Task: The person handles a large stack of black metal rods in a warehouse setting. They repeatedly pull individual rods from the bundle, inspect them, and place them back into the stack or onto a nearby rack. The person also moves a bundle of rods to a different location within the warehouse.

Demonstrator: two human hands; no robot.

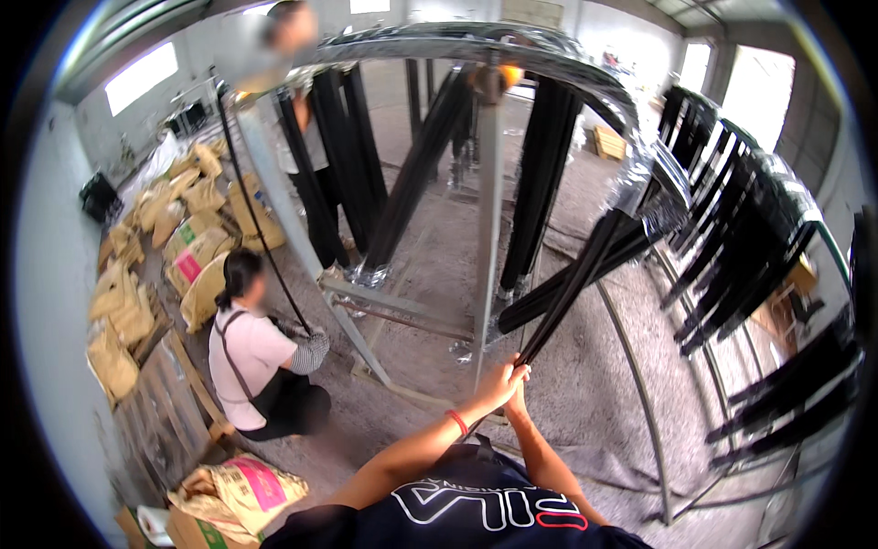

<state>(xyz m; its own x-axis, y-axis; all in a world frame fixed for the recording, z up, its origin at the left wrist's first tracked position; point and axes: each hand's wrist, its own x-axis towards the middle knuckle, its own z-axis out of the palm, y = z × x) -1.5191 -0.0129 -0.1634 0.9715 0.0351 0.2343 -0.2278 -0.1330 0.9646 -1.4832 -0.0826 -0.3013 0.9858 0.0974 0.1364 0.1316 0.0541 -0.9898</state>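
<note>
My left hand, with a red band at the wrist, is closed round the lower end of some long, thin black strips. Just beneath it, my right hand grips the same strips, its fingers partly hidden by the left. The strips slant up and right to the plastic-wrapped top rail of a metal rack. Beside them hangs a thicker black bundle, its lower end apart from my hands. Further bundles hang from the rail beyond the grey upright post.
A crouching co-worker at left holds a long black strip. Another person stands behind the rack. Tan sacks and a wooden pallet line the left wall. More racks of black strips stand at right.
</note>
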